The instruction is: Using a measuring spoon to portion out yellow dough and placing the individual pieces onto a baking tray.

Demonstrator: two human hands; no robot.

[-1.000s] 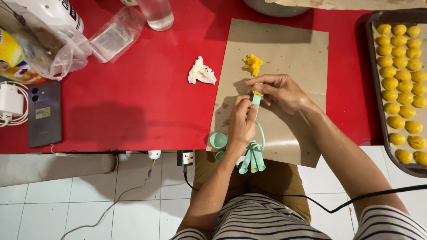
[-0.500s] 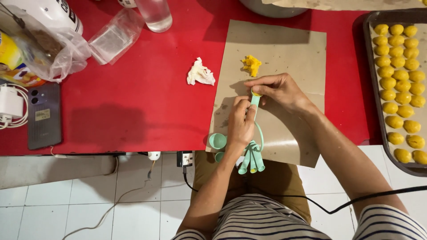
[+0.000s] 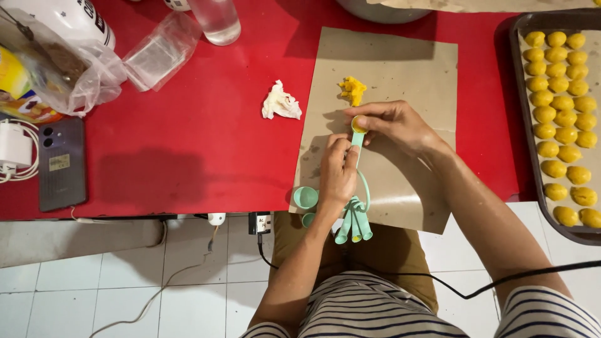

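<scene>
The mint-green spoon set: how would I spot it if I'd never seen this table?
Start at the brown paper sheet on the red table. At its near edge, the left hand grips the mint-green measuring spoons, linked on a ring, while the right hand presses yellow dough into one bowl. Nothing else here is that pale green.

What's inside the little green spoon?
Yellow dough fills the bowl of the green measuring spoon. The right hand fingertips cover part of it; the left hand hides much of the handle.
</scene>
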